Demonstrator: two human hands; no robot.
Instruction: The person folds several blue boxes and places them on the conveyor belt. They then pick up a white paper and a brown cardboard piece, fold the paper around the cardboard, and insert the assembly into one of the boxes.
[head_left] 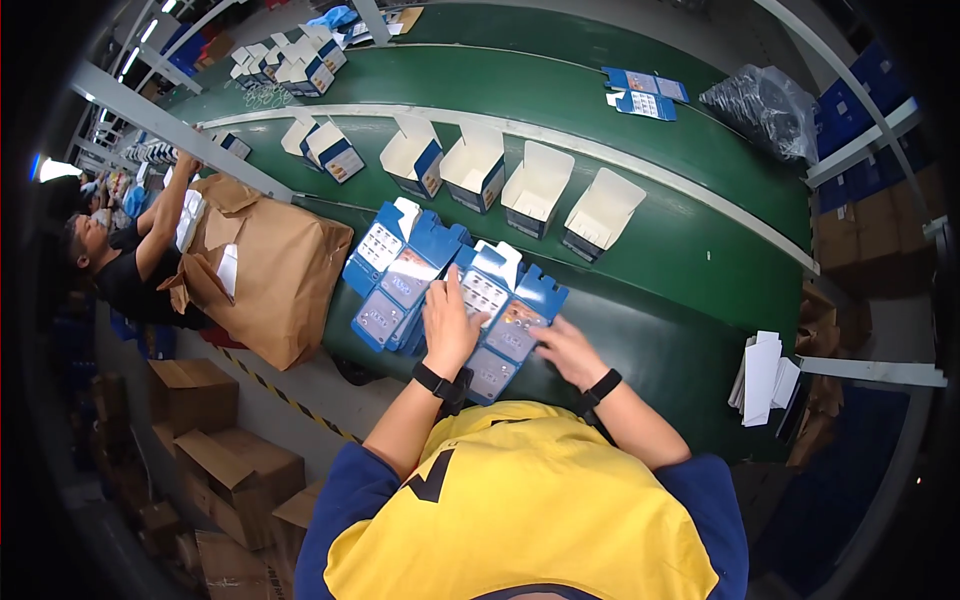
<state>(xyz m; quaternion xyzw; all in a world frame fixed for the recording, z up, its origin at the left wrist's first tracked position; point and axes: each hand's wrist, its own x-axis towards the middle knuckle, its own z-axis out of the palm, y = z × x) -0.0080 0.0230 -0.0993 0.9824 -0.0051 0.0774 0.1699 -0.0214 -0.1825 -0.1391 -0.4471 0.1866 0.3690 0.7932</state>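
A flat, unfolded blue carton (510, 325) with printed panels lies on the dark green work surface in front of me. My left hand (450, 320) rests at its left side, index finger stretched out and thumb apart over the print. At the carton's right edge is my right hand (570, 352), slightly blurred, fingers spread and fingertips touching or just over the edge. Just left of them, more flat blue cartons (400, 275) lie in an overlapping pile, partly covered by the nearer one.
Several open-topped cartons (532, 190) stand in a row on the green conveyor (680, 215). A big brown paper bag (290, 265) stands at left, near a co-worker (130, 250). White sheets (762, 375) lie at right. Cardboard boxes (240, 470) fill the lower left.
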